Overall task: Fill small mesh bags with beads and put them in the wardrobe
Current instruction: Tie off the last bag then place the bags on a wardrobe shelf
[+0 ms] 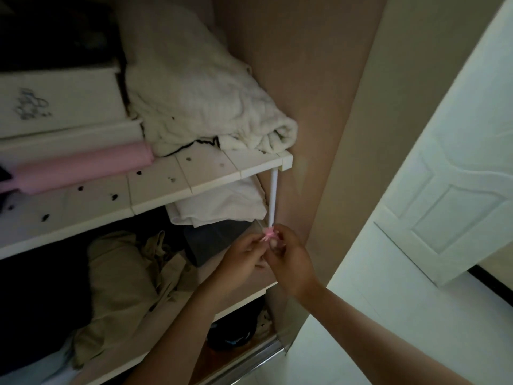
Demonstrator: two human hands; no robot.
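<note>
The left hand (244, 252) and right hand (288, 259) are both pinching the pink mesh bag (268, 235) at the foot of the white post (273, 195) under the shelf (211, 173) right corner, and should be drawing its ties evenly snug

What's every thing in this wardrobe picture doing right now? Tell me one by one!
white post: upright, under the shelf corner.
pink ribbon: at the white post's foot, pinched.
left hand: pinching the pink ribbon.
right hand: pinching the pink ribbon.
white blanket: bunched up on the shelf.
pink roll: lying on its side.
door: open.
</note>
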